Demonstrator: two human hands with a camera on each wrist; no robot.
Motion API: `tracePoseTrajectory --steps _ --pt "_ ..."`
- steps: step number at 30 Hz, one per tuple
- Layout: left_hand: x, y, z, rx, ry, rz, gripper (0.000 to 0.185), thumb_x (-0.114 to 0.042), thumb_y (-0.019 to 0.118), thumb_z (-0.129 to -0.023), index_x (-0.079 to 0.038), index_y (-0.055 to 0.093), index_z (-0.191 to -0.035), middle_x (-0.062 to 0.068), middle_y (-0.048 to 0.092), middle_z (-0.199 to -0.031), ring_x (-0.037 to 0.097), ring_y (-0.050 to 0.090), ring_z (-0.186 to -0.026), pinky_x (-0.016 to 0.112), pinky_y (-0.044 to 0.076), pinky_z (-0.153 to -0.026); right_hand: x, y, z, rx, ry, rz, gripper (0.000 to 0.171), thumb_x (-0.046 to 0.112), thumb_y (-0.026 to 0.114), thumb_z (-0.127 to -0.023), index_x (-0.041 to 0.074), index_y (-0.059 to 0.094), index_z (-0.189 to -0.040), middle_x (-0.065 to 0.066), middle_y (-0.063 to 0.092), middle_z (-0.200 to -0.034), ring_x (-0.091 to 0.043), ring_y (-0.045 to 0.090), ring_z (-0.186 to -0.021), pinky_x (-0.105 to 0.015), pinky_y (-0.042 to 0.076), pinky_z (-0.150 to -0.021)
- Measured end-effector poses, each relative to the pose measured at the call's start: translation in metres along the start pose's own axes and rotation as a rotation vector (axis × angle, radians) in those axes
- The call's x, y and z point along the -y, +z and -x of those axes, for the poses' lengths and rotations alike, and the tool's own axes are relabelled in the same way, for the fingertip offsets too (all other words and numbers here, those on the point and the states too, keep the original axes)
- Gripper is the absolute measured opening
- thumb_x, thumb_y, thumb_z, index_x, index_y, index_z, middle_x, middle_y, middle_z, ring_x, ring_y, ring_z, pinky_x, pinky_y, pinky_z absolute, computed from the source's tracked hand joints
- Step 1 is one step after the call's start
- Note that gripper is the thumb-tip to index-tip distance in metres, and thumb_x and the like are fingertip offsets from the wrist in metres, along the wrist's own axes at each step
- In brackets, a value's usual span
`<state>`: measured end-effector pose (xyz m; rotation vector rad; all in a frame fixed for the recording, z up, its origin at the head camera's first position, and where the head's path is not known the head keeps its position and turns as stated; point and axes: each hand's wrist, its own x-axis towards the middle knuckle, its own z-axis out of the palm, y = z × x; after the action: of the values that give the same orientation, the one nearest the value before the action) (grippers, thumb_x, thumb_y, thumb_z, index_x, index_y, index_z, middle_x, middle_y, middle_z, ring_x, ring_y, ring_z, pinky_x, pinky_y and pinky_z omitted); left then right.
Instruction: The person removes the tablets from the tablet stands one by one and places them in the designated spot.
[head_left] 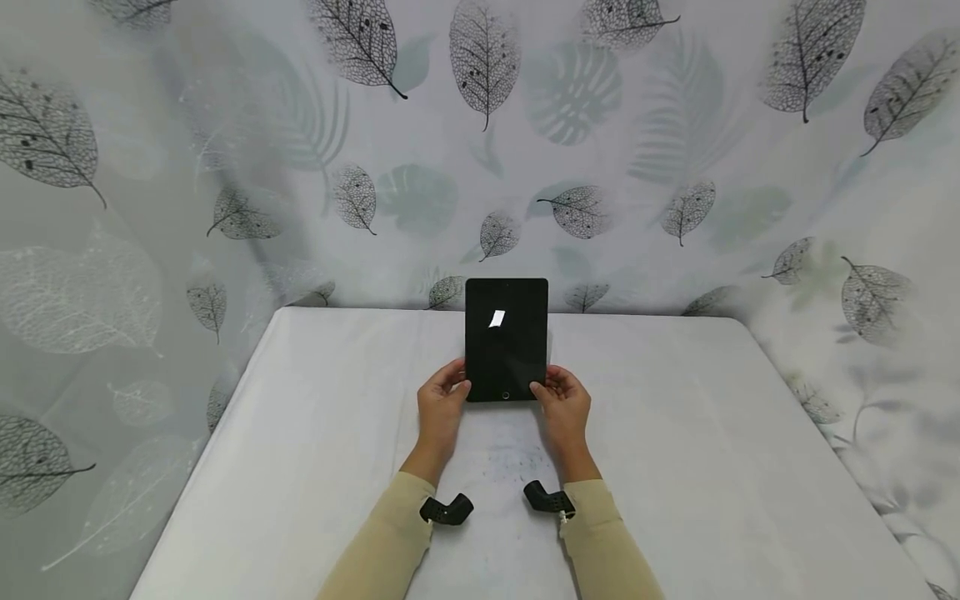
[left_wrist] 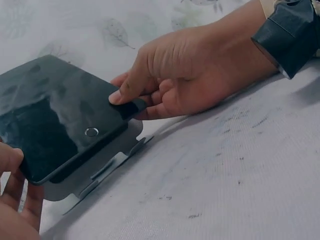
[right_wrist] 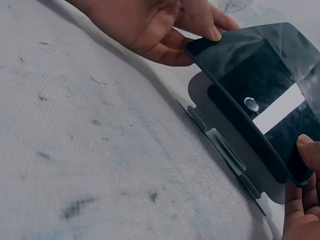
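Hidden bits first: in the head view the tablet [head_left: 506, 339] covers whatever sits under it, and both hands' fingers go behind its lower corners, so only the thumbs show on the glass. The stand [left_wrist: 102, 167] under it shows only in the wrist views: a flat grey plate with small raised tabs along its near edge, lying on the table [head_left: 705, 433]. Its far part is covered by the tablet in both wrist views, so its full shape can't be made out.

Tablet is dark, screen off, home button at the bottom edge, near the middle of the table toward the back wall. Wrist views show its bottom edge lifted just above the stand plate; whether any part touches the plate, can't tell. The head view reads it as upright.

Left hand [head_left: 441, 404] pinches the bottom-left corner, thumb on front. In the left wrist view it's cut off at the frame corner, only a thumb and fingertips visible.

Right hand [head_left: 564, 402] pinches the bottom-right corner, thumb on the bezel, fingers curled behind. The left wrist view shows this clearly; in the right wrist view that hand is mostly cropped.

The white table cover has grey smudges in the wrist views, faint from the head.
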<state>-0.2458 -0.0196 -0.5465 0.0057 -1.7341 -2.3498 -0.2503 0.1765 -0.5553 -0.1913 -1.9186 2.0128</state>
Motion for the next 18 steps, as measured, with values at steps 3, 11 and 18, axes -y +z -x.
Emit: tracePoseTrajectory --steps 3,11,18 --pt "-0.003 0.000 0.001 0.004 0.007 -0.005 0.039 0.012 0.064 -0.091 0.002 0.067 -0.129 0.021 0.067 -0.121 0.012 0.064 -0.106 0.014 0.054 -0.086 0.001 0.001 0.000 -0.004 0.013 -0.026 0.034 -0.013 0.074 -0.084 -0.010 0.064 -0.116 -0.005 0.063 -0.099 -0.010 0.061 -0.090 -0.012 0.055 -0.078" --pt "-0.015 -0.007 -0.004 0.022 0.053 -0.033 0.041 0.016 0.062 -0.088 0.003 0.068 -0.126 0.025 0.068 -0.117 0.011 0.066 -0.102 0.015 0.055 -0.083 0.011 0.008 0.003 0.009 0.001 -0.107 0.038 -0.015 0.074 -0.082 -0.014 0.062 -0.118 0.001 0.063 -0.097 -0.009 0.060 -0.091 -0.013 0.055 -0.081" --pt "-0.029 -0.019 -0.011 0.066 0.075 -0.069 0.042 0.018 0.063 -0.086 0.001 0.070 -0.124 0.028 0.069 -0.114 0.012 0.067 -0.095 0.017 0.056 -0.078 0.019 0.016 0.007 0.015 -0.004 -0.162 0.039 -0.017 0.074 -0.080 -0.016 0.061 -0.117 0.003 0.065 -0.092 -0.008 0.062 -0.088 -0.015 0.056 -0.080"
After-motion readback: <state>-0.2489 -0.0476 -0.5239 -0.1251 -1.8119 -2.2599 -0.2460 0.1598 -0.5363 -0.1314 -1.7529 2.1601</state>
